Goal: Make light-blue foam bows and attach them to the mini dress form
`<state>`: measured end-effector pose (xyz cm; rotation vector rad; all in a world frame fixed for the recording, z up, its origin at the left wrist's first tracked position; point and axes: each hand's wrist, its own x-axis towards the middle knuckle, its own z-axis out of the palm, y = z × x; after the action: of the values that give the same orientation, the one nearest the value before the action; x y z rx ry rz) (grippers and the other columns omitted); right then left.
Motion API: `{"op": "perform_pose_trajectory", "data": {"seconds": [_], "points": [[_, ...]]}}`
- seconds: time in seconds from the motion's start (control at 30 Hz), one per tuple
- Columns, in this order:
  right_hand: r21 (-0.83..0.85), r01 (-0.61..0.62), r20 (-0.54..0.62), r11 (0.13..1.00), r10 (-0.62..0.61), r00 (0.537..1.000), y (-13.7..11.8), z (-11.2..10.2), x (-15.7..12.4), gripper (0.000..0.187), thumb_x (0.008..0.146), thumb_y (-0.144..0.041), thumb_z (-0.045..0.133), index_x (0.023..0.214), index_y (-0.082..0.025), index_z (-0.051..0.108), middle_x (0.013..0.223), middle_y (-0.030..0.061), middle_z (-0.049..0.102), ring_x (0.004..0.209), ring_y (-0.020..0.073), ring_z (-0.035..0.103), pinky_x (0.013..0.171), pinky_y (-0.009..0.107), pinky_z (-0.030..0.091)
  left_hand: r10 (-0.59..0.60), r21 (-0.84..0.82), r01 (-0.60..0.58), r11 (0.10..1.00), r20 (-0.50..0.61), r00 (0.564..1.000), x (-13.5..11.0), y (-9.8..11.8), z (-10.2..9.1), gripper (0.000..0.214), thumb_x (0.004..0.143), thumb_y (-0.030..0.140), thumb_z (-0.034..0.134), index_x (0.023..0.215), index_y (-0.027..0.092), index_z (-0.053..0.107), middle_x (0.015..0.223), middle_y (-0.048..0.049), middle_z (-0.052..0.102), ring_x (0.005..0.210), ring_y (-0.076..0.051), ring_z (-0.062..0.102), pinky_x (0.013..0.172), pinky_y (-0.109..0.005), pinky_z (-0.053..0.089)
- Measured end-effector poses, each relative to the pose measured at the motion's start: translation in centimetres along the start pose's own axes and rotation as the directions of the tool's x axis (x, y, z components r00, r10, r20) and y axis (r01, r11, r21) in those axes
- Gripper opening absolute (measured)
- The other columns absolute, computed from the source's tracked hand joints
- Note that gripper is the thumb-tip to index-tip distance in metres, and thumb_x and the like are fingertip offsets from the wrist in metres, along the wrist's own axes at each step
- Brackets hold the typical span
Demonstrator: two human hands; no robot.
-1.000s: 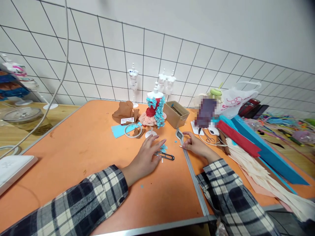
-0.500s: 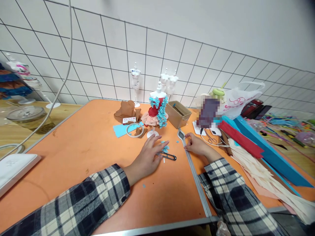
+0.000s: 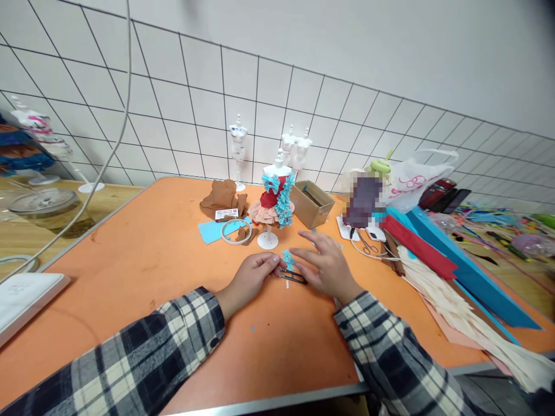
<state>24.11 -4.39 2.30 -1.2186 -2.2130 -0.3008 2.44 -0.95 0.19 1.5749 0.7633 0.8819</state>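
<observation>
My left hand [image 3: 251, 280] is closed, its thumb and fingertips pinched together just left of the thread snips. What the pinch holds, if anything, is too small to make out. Fingers spread, my right hand [image 3: 327, 266] hovers over the right end of the black thread snips [image 3: 293, 277]. A small ruffled piece of blue paper [image 3: 287, 260] lies between the hands, just beyond the snips. Behind them stands a mini dress form [image 3: 277, 193] in a red bodice with blue ruffles and a pink frilled skirt, on a white round base.
A white hoop [image 3: 236, 241], brown crumpled material [image 3: 219, 198] and a blue sheet [image 3: 206, 233] lie left of the dress form. A cardboard box [image 3: 313, 211] stands behind right. Scissors [image 3: 368, 247], a phone [image 3: 364, 199] and coloured paper strips [image 3: 420, 245] occupy the right.
My right hand has left the grey strip on the table and moved left to the snips, fingers spreading. My left fingers have drawn together into a pinch.
</observation>
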Motion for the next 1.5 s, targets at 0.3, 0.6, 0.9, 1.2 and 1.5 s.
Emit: {"op": "perform_pose_trajectory", "data": {"seconds": [0.3,0.6,0.9,1.2,1.5], "points": [[-0.022,0.096,-0.079,0.995,-0.097,0.992,-2.0,0.5,0.1,0.033,0.085,-0.025,0.059,0.117,-0.03,0.066,0.147,0.0072,0.042,0.128,0.0265,0.043,0.101,0.047,0.04,-0.055,-0.182,0.056,0.982,0.011,0.998,0.1,0.0,0.0,0.033,0.085,0.043,0.059,0.082,0.012,0.071,0.073,-0.0052,0.067,0.067,-0.016,0.057,0.062,-0.026,0.043],[-0.008,0.195,-0.105,0.981,-0.195,0.975,-1.6,0.8,-0.1,0.039,0.084,-0.022,0.061,0.121,-0.033,0.063,0.146,0.0072,0.043,0.13,0.0257,0.044,0.104,0.048,0.038,-0.009,-0.14,0.008,0.99,-0.005,1.0,0.1,0.0,-0.3,0.031,0.082,0.04,0.061,0.073,0.012,0.068,0.067,-0.0027,0.065,0.064,-0.014,0.055,0.065,-0.025,0.044],[0.063,0.171,-0.065,0.983,-0.167,0.984,-1.8,1.1,0.0,0.04,0.087,-0.022,0.057,0.126,-0.029,0.06,0.148,0.0077,0.041,0.133,0.025,0.041,0.104,0.047,0.038,-0.001,-0.063,-0.003,0.998,-0.06,0.998,0.1,0.5,-0.4,0.025,0.081,0.034,0.058,0.074,0.013,0.071,0.068,-0.0024,0.069,0.066,-0.015,0.06,0.067,-0.025,0.048],[0.34,-0.001,-0.022,0.941,0.009,1.0,-2.6,2.0,-0.4,0.041,0.094,-0.025,0.047,0.135,-0.03,0.052,0.153,0.0067,0.034,0.13,0.0228,0.045,0.102,0.046,0.041,-0.007,-0.189,-0.016,0.982,-0.119,0.993,0.0,0.4,-0.2,0.026,0.082,0.038,0.062,0.079,0.014,0.072,0.073,-0.0024,0.071,0.07,-0.016,0.062,0.071,-0.027,0.051],[0.421,-0.099,0.058,0.902,0.082,0.995,-2.8,2.5,-0.5,0.047,0.096,-0.03,0.045,0.142,-0.034,0.041,0.155,0.0048,0.028,0.128,0.0236,0.047,0.102,0.047,0.043,0.023,-0.325,-0.055,0.944,-0.101,0.995,0.0,-0.1,-0.1,0.031,0.085,0.043,0.061,0.087,0.013,0.069,0.08,-0.0052,0.069,0.077,-0.018,0.062,0.076,-0.031,0.05]]}}
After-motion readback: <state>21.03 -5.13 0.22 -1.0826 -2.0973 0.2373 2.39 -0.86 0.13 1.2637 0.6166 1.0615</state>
